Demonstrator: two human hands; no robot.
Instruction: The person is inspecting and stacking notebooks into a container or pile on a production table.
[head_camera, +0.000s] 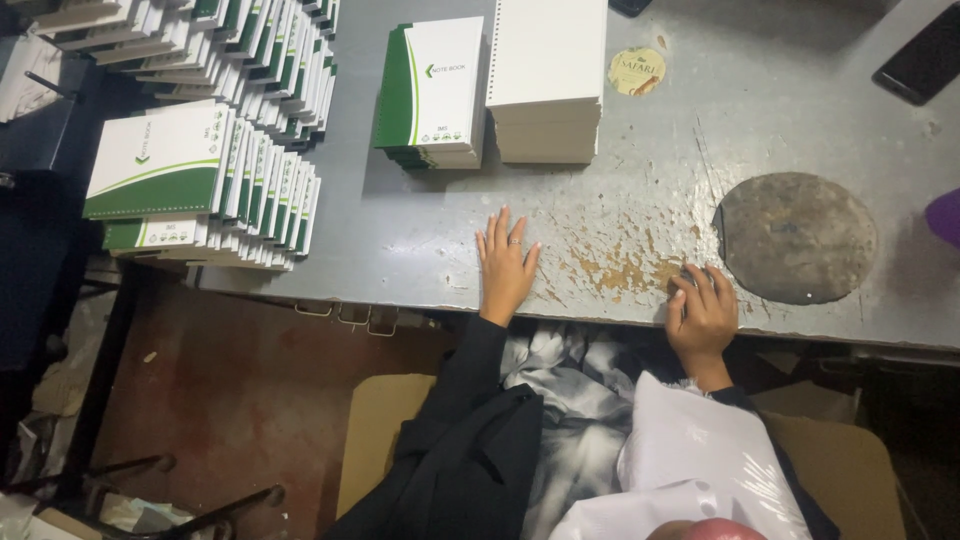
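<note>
Left hand (506, 264) lies flat, fingers spread, empty — the notebook stack (432, 92) sits straight ahead, nearer it than the curled, empty right hand (703, 312).

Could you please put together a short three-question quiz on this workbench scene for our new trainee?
1. True or false: the left hand lies flat, palm down, on the grey table.
2. Which is nearest the right hand? A) the round dark disc B) the stack of plain white pads C) the fanned rows of notebooks
3. Fill in: the green-and-white notebook stack stands right beside the white pads, on their ____ side in the picture.

Key:
1. True; neither hand holds anything.
2. A; the fingers rest curled on the worn patch just left of the disc.
3. Left.
</note>
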